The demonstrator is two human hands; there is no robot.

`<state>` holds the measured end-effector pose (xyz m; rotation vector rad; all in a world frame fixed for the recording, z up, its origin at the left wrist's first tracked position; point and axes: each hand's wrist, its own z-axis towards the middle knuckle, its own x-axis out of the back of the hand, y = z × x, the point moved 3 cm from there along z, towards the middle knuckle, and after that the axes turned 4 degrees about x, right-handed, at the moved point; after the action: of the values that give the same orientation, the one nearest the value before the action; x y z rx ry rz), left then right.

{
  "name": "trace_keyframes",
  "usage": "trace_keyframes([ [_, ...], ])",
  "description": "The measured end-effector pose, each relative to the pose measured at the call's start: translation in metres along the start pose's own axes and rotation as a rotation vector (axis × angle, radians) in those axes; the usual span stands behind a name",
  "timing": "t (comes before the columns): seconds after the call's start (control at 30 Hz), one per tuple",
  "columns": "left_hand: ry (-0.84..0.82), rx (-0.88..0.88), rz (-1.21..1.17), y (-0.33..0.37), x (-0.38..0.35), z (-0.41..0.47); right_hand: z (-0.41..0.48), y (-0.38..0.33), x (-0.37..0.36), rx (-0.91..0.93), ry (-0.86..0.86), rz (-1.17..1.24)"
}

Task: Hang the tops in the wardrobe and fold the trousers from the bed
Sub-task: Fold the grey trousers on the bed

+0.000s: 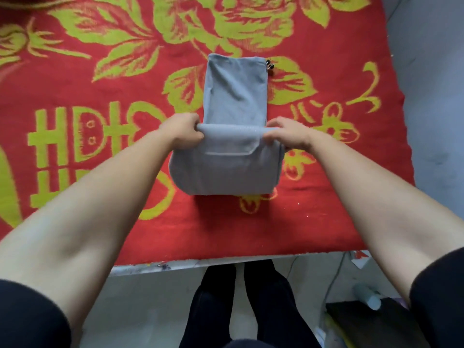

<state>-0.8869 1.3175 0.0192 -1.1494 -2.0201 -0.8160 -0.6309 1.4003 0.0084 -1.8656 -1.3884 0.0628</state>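
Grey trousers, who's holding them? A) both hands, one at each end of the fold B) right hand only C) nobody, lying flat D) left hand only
A: the left hand and the right hand each pinch an end of the raised fold of the grey trousers on the red bedspread.

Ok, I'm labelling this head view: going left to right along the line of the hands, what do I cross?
green lettering on the red blanket → left hand → grey trousers → right hand → grey floor beside the bed
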Motion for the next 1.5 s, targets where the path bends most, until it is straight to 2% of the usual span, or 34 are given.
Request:
trace_keyframes([
  [0.07, 0.173, 0.049, -0.046, 0.0, 0.006, 0.027, 0.031, 0.008, 0.011, -0.041, 0.128, 0.138],
  [0.1, 0.256, 0.054, -0.075, 0.0, 0.003, 0.037, 0.043, 0.015, 0.014, -0.082, 0.178, 0.099],
  [0.17, 0.349, 0.011, -0.087, 0.004, -0.012, 0.049, 0.06, 0.025, 0.01, -0.1, 0.218, -0.204],
  [0.27, 0.337, -0.034, 0.052, 0.006, -0.057, 0.053, 0.071, 0.029, -0.018, 0.086, 0.313, -0.515],
  [0.37, 0.318, -0.027, 0.171, 0.0, -0.103, 0.06, 0.088, 0.033, -0.055, 0.193, 0.35, -0.647],
  [0.43, 0.293, -0.006, 0.159, -0.004, -0.132, 0.068, 0.099, 0.047, -0.076, 0.2, 0.36, -0.695],
  [0.53, 0.295, -0.014, 0.119, -0.002, -0.173, 0.072, 0.104, 0.087, -0.1, 0.179, 0.388, -0.683],
  [0.63, 0.364, -0.035, 0.135, 0.003, -0.191, 0.07, 0.101, 0.106, -0.111, 0.205, 0.453, -0.663],
  [0.73, 0.379, -0.035, 0.129, 0.0, -0.192, 0.077, 0.105, 0.103, -0.11, 0.218, 0.465, -0.665],
  [0.93, 0.271, 0.008, 0.114, -0.001, -0.194, 0.09, 0.114, 0.105, -0.112, 0.189, 0.444, -0.683],
  [1.2, 0.262, -0.001, 0.128, 0.0, -0.192, 0.089, 0.113, 0.102, -0.112, 0.191, 0.47, -0.7],
  [1.37, 0.333, -0.041, 0.129, -0.002, -0.191, 0.08, 0.104, 0.101, -0.116, 0.172, 0.502, -0.726],
  [1.5, 0.298, -0.068, 0.114, -0.003, -0.184, 0.072, 0.099, 0.093, -0.105, 0.207, 0.539, -0.728],
])
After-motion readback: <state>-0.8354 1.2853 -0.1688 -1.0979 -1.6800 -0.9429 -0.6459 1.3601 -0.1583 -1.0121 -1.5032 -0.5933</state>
